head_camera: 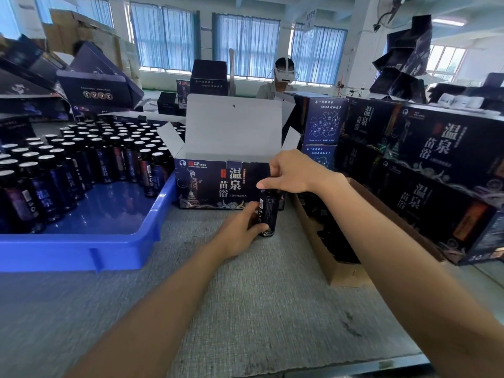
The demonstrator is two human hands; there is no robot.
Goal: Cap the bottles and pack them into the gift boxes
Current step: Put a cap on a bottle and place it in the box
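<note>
While the left hand wraps thumb and fingers round the lower body of the bottle, we read it as a brace: the bottle stands upright with its base on or just above the grey table mat, held steady so the top can be worked. The right hand sits on the bottle's top, fingers curled down over it, thumb sticking out to the side. The cap is hidden under that hand, so we can't say if it's seated or how far it's on. Our call is that the capping step is in hand and packing is not yet done for this bottle.

The open gift box stands right behind the bottle with its lid flap up and side flaps spread, probably parked there so the capped bottle drops straight in. We can't see its inside, so the fill is unknown. The blue tray sits to the left, close to the left hand, with the tray bottles crowded toward its far side and bare floor at the near side. A cardboard carton lies to the right under the right forearm with dark contents we can't identify.

We count one bottle in hand, one open gift box, one tray and one carton. The tray bottles run to several dozen, too packed for an exact count. The stacked closed boxes on the right show at least four fronts. One other person sits across the table.
</note>
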